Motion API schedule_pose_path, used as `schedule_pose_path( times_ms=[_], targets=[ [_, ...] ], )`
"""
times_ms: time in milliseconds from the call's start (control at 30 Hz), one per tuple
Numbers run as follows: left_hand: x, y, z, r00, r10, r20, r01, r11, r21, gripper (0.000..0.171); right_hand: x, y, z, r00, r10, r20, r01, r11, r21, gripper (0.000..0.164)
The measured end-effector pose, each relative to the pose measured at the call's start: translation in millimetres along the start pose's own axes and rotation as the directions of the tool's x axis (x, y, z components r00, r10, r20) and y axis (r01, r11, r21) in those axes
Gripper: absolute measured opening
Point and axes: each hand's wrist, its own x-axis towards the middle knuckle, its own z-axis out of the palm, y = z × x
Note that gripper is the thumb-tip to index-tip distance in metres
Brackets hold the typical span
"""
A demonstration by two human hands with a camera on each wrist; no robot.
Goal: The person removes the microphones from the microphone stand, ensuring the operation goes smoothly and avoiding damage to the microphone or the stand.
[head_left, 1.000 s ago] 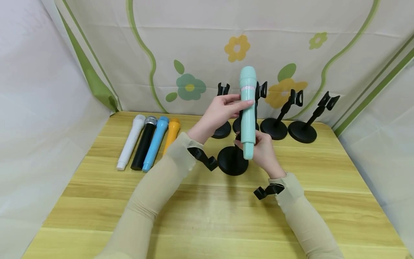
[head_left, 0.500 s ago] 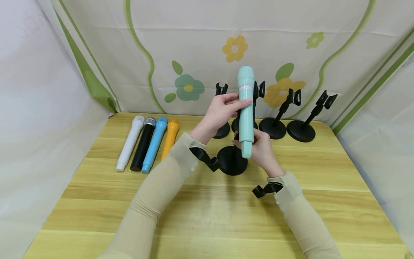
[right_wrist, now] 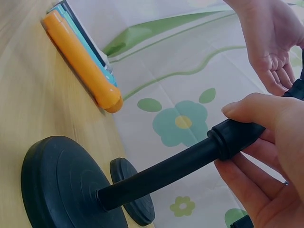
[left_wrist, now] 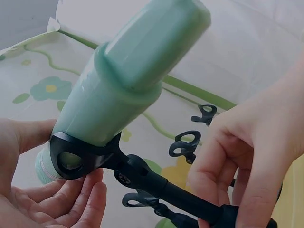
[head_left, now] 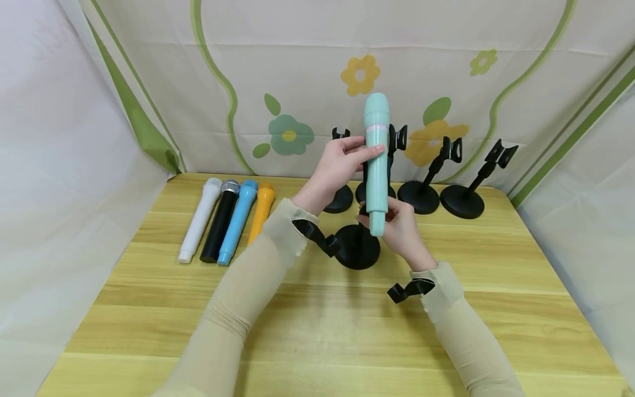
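A mint-green microphone (head_left: pixel 377 182) sits in the black clip (left_wrist: pixel 78 156) of a microphone stand (right_wrist: pixel 161 175), its head pointing up and away. My left hand (head_left: pixel 339 168) holds the microphone near its head, thumb on the front and fingers behind. Lower down, my right hand (head_left: pixel 401 229) grips the stand's stem at its collar, thumb and fingers around it, as the right wrist view shows. The stand's round base (head_left: pixel 357 248) rests on the wooden table. In the head view the microphone hides the clip and most of the stem.
At the table's left lie a white microphone (head_left: pixel 200 220), a black one with a silver head (head_left: pixel 220 223), a blue microphone (head_left: pixel 238 223) and an orange microphone (head_left: pixel 262 209). Several black stands with bare clips, one a stand (head_left: pixel 466 193) at far right, line the back by the flowered curtain (head_left: pixel 297 66).
The mint-green microphone has slid slightly up and away, along with my left hand. My right hand stays on the stem, and the stand's base keeps its place.
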Motion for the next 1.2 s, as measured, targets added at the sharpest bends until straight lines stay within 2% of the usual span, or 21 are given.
schedule_pose_path(
  times_ms=[200,400,633,767,1033,1200],
  targets=[
    [7.4,2.8,-0.2,1.000,-0.001,-0.021,0.001,1.000,0.007,0.049,1.8,-1.2,-0.2,0.999,-0.031,-0.006,0.031,1.000,-0.004,0.026],
    [15.3,4.4,1.0,0.999,-0.019,-0.046,0.018,1.000,-0.017,0.046,2.3,-1.6,-0.2,1.000,-0.022,-0.012,0.021,0.999,-0.031,0.028],
    [21.6,5.1,2.3,0.997,-0.024,-0.076,0.021,0.999,-0.040,0.040,3.5,32.1,-1.0,1.000,0.015,-0.019,-0.015,1.000,0.013,0.030],
    [23.9,5.7,2.9,0.995,-0.031,-0.093,0.025,0.998,-0.063,0.039,2.6,36.8,-0.7,1.000,0.017,-0.008,-0.017,0.998,0.064,0.030],
    [24.4,2.6,2.8,0.996,-0.024,-0.082,0.019,0.998,-0.066,0.043,0.9,33.2,0.5,1.000,0.018,0.001,-0.018,0.998,0.055,0.030],
    [22.4,0.5,0.8,0.998,-0.023,-0.062,0.019,0.998,-0.066,0.049,-0.4,11.8,0.6,1.000,0.011,0.011,-0.011,0.999,0.040,0.027]
  ],
)
